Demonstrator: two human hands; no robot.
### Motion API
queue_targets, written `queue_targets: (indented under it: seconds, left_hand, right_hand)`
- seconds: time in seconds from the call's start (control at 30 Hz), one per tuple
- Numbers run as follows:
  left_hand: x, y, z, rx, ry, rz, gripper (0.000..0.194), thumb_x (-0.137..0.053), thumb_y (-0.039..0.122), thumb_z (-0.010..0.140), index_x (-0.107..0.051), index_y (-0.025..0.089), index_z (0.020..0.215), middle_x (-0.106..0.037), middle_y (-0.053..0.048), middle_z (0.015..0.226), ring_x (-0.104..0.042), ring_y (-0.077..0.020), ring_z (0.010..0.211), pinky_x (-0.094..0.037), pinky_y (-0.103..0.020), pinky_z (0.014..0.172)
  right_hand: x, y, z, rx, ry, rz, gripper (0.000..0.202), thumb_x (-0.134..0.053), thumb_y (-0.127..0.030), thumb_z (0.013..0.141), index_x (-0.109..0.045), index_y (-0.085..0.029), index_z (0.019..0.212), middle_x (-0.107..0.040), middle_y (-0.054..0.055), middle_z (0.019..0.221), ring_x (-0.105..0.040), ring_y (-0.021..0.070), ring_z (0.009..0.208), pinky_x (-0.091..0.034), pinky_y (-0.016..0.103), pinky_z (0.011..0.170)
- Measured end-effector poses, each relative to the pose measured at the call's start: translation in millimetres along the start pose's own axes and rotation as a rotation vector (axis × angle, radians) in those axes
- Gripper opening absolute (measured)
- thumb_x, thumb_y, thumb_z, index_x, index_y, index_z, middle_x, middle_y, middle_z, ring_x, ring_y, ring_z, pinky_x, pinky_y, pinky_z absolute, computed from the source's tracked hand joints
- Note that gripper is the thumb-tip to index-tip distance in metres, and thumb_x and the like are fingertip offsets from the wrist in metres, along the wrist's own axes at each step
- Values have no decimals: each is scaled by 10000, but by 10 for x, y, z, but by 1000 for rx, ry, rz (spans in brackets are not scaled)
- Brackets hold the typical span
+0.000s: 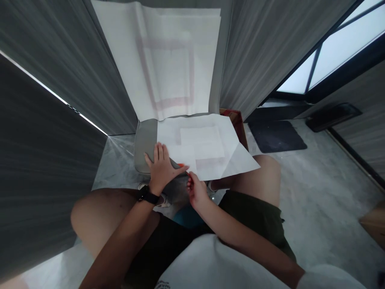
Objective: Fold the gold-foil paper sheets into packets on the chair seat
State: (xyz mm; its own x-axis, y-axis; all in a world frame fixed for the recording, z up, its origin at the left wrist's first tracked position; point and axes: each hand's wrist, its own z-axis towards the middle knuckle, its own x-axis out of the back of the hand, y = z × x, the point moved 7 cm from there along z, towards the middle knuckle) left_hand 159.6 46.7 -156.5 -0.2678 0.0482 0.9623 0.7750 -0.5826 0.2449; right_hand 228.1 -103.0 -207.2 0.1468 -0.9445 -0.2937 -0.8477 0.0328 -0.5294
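A white sheet of paper point(177, 148) lies on the grey chair seat point(144, 140), its right corner reaching over my thigh. My left hand point(162, 168) is open, palm down with fingers spread, on the sheet's left edge and the seat. Its thumb points toward my right hand point(197, 190), which is closed in a pinch at the sheet's near edge. Red shows at those fingertips, but the held thing is mostly hidden. A small orange-red patch point(181, 165) shows just above my left thumb. A paler rectangle point(203, 142) appears on the sheet.
Another large white sheet point(177, 24) with a faint pinkish frame leans against the chair back. A red box point(239, 120) stands behind the seat's right side. A dark mat point(276, 136) lies on the floor. Grey panels rise on both sides; a cardboard box point(374, 224) is far right.
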Motion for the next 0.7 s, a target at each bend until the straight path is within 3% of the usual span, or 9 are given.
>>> queue_targets:
  seconds: [0.23, 0.4, 0.57, 0.7]
  left_hand:
    - [-6, -8, -1, -6, 28, -34, 1250, -566, 886, 847, -227, 25, 1689, -225, -314, 1721, -203, -505, 1605, 4, -768, 1242]
    - [24, 3, -10, -23, 93, -83, 1139, -531, 836, 909, -286, 23, 1668, -284, -304, 1705, -270, -477, 1590, 15, -739, 1261]
    - [60, -27, -3, -24, 144, -139, 699, -353, 505, 1094, -396, 63, 1634, -379, -244, 1681, -348, -377, 1583, -7, -683, 1296]
    - [105, -79, 11, -8, 167, -147, 596, -280, 341, 1108, -443, 80, 1619, -408, -212, 1673, -402, -337, 1563, -64, -656, 1312]
  right_hand:
    - [207, -20, -1, -8, -64, -31, 250, -939, -299, 690, -750, -150, 756, -655, -23, 605, -569, 60, 518, -407, 153, 458]
    - [314, -80, 17, 30, -123, -108, 357, -995, -375, 591, -759, -154, 743, -668, -17, 611, -583, 66, 539, -409, 156, 472]
    - [331, -122, 24, 40, -167, -130, 412, -1011, -410, 518, -756, -156, 719, -668, -15, 615, -580, 68, 542, -404, 163, 475]
    - [321, -128, 15, 20, -171, -129, 396, -1003, -406, 530, -767, -168, 741, -653, -23, 599, -580, 76, 548, -400, 168, 478]
